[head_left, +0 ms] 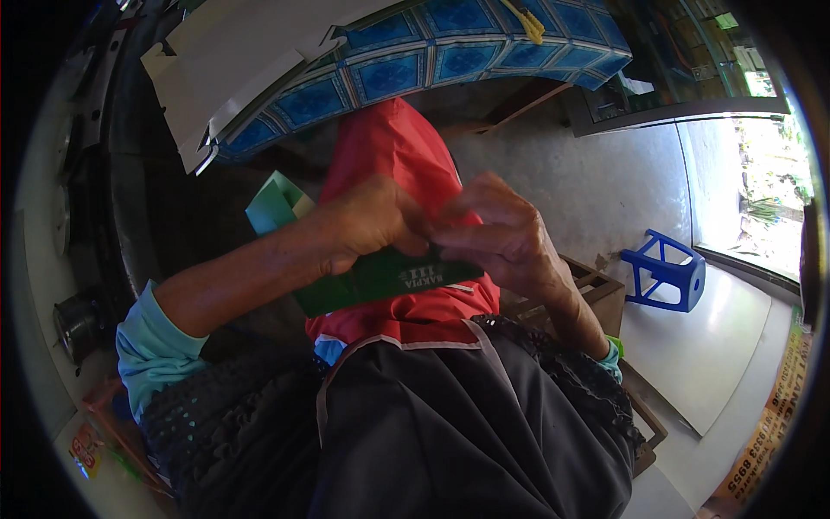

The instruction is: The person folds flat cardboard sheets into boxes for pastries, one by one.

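Note:
A dark green cardboard box [343, 296] with pale printing lies across my lap, over red cloth [393, 143]. A lighter green flap [275, 204] stands up beyond my left forearm and seems to belong to it. My left hand [380, 223] is closed, fingers curled at the box's far edge. Close beside it, my right hand [510, 235] pinches at the same edge, with its fingertips almost meeting the left hand's. Slight blur and the fingers themselves hide exactly what part of the cardboard they grip.
Ahead stands a table with a blue patterned cover [467, 56], with flat pale cardboard [233, 65] on its left part. A blue plastic stool [666, 272] is at the right, near a bright doorway. A wooden frame [588, 290] sits beside my right forearm, and a glass cabinet [683, 69] stands far right.

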The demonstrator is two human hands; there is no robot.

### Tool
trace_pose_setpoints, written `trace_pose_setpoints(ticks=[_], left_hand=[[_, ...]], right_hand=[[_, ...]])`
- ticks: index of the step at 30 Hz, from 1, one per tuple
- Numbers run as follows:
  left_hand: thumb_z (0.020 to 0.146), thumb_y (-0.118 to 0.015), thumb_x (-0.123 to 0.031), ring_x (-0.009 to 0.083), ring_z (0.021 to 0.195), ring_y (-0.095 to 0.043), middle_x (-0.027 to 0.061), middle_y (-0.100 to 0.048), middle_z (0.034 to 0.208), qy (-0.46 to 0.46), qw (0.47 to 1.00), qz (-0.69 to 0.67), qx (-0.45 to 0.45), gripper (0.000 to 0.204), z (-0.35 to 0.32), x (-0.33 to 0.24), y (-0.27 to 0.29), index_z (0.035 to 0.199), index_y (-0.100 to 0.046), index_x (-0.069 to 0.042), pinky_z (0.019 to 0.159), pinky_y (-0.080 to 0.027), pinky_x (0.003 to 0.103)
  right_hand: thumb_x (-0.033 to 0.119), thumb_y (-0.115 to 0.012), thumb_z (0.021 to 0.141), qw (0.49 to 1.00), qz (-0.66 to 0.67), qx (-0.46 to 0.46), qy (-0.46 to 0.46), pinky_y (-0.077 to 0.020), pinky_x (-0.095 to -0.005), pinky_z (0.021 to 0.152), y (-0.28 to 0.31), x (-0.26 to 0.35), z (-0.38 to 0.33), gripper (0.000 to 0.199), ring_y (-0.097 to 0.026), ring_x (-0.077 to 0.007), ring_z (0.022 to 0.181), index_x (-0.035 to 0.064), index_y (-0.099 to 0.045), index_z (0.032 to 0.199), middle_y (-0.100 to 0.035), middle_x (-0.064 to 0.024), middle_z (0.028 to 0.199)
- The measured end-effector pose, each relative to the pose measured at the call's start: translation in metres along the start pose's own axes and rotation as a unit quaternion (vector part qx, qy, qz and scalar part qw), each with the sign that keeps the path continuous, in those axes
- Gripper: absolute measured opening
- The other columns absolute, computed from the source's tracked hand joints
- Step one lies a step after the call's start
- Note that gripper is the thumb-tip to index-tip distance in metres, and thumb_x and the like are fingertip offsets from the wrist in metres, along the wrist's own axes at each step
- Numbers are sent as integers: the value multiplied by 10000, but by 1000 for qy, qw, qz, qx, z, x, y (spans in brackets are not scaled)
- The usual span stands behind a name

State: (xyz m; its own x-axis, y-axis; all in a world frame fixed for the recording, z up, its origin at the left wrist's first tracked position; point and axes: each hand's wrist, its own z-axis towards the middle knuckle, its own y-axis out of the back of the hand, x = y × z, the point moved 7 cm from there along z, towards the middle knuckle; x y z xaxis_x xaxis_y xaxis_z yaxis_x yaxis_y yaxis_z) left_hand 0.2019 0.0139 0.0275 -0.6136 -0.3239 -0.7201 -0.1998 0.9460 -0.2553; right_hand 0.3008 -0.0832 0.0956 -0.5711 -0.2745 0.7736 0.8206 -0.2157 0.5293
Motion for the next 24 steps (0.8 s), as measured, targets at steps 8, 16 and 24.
trace_pose_setpoints(ticks=[8,16,24], left_hand=[[766,-693,85,120,732,-678,103,-728,834,-29,998,-11,55,192,-3,-8,-16,953,-731,65,680,-540,255],[852,-685,-57,104,654,-646,76,-703,770,-95,933,333,99,123,-34,-53,-9,930,-737,23,606,-519,266],[876,-710,-125,132,694,-669,60,-701,825,-93,984,-73,-133,171,-22,-37,40,975,-694,14,681,-554,273]], right_hand=[[-50,-795,695,941,191,95,-261,-508,-281,726,-8,-23,-4,262,-655,-138,781,10,-679,922,-686,-52,832],[-38,-806,692,936,213,83,-268,-486,-265,707,6,-42,-2,308,-604,-94,742,35,-656,951,-636,-6,795],[52,-818,716,989,-100,-108,-24,-529,-362,698,12,25,7,375,-645,-264,798,9,-661,1054,-600,-136,1062]])
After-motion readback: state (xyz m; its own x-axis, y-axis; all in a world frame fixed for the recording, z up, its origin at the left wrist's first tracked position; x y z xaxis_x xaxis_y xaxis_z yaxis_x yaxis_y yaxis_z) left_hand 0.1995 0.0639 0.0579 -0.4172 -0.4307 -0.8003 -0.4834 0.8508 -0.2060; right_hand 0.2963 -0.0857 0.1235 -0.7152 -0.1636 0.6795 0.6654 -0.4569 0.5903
